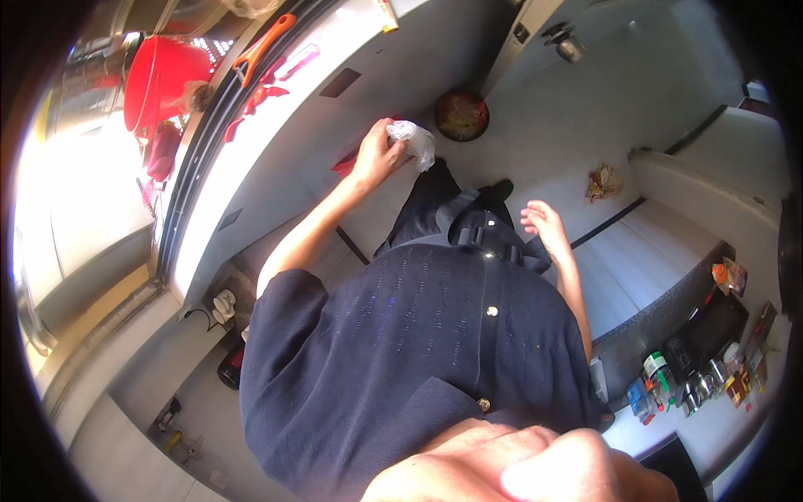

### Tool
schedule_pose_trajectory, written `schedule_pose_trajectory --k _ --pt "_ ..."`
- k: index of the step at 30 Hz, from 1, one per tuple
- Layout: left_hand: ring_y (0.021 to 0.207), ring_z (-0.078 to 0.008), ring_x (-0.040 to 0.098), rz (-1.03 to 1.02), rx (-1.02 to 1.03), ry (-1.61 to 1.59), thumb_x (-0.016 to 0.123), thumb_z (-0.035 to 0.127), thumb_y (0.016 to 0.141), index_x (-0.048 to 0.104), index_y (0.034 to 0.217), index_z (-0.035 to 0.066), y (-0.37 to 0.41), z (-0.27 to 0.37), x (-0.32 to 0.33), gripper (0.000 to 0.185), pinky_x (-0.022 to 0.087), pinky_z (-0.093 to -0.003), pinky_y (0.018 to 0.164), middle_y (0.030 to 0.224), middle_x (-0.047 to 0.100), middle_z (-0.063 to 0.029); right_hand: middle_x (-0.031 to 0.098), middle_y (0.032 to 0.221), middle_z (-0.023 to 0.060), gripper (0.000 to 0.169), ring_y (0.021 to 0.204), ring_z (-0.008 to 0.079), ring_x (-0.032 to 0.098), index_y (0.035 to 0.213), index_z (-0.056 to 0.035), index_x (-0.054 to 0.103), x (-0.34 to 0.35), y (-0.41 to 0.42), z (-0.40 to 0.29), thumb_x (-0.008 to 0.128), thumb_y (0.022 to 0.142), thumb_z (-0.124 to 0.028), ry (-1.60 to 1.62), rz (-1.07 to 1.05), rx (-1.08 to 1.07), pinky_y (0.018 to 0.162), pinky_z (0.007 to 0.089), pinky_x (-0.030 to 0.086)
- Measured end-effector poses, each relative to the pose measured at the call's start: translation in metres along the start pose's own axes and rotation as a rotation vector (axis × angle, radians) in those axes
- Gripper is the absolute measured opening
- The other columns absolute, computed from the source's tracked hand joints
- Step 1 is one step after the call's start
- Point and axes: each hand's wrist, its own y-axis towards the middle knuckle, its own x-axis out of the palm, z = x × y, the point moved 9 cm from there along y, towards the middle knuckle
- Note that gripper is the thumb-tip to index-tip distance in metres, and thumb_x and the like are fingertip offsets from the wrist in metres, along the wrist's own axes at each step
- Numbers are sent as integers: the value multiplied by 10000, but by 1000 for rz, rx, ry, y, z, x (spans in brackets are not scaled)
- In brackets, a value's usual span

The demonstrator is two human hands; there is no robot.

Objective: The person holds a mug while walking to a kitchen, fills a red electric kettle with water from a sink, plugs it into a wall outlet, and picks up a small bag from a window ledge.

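My left hand (376, 154) grips a crumpled clear plastic bag (414, 141), which hangs from the fingers. Partly hidden behind that hand is a red object (344, 165) by the wall; its kind is unclear. My right hand (543, 227) is raised at my right side, fingers apart and slightly curled, holding nothing. Beyond my feet a round dark container (462, 116) with a reddish rim stands on the floor and has pale matter in it. To the right on the floor lies a crumpled wrapper or bag (604, 184).
At left, a red plastic basket (164, 88) and an orange-handled peeler (266, 47) hang by a bright window. Bottles (657, 370), metal cups (702, 383) and packets line the counter at right. White cups (224, 305) stand at lower left. A door edge (521, 44) is ahead.
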Motion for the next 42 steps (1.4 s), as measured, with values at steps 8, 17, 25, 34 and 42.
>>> schedule_pose_trajectory --k 8,17,25,34,42 --pt "941 -400 521 -9 57 138 541 127 758 517 1038 -19 54 -41 112 317 429 -449 810 1009 519 -235 595 1044 112 314 864 165 595 1182 1 478 -79 -31 51 500 896 -127 35 130 102 713 266 487" --pt "1168 -378 454 -459 -272 405 513 162 802 433 1301 48 121 -136 262 518 364 -402 992 1230 507 -214 593 1029 110 287 858 169 597 1178 -12 479 -144 -72 67 479 911 -118 74 220 86 721 274 494" --pt "868 -330 613 -641 246 628 448 169 804 603 985 37 103 -141 369 272 495 -424 734 943 625 -202 611 914 77 194 769 150 591 1063 -23 519 -212 -82 106 534 883 -96 170 222 -109 667 275 492" --pt "824 -253 641 -841 1000 854 542 171 788 657 903 37 83 -90 457 211 525 -391 693 885 654 -118 609 899 82 238 787 173 601 1083 -39 509 -276 -39 45 559 886 -164 222 167 -144 663 288 496" --pt "737 -230 632 -1180 65 670 534 184 787 641 922 28 182 -51 478 232 514 -392 601 844 649 -115 615 953 91 319 813 182 626 1123 -3 507 -384 60 -67 571 864 -178 70 86 -155 671 304 524"
